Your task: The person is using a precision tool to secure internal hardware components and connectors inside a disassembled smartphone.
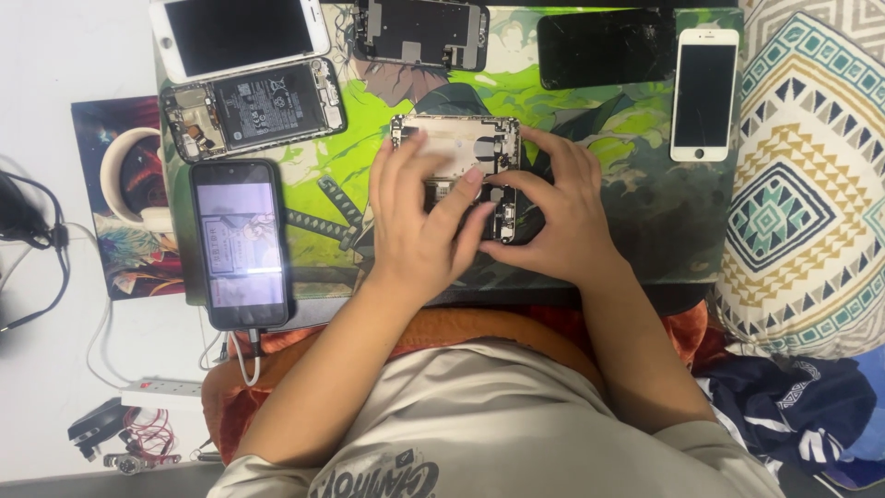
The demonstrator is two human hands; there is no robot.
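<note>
Phones crowd the mat: a lit phone (241, 242) left, a white phone (704, 92) right. Bare mat (664, 221) lies between.

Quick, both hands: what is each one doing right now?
Left hand: fingers spread, pressing down on the opened phone, not gripping it.
Right hand: resting on the same phone's right side; whether it pinches anything cannot be told.

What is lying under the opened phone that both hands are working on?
Under the opened phone lies a green illustrated mat. The left hand and right hand cover the phone's lower half, so that part and the mat beneath it cannot be seen.
</note>
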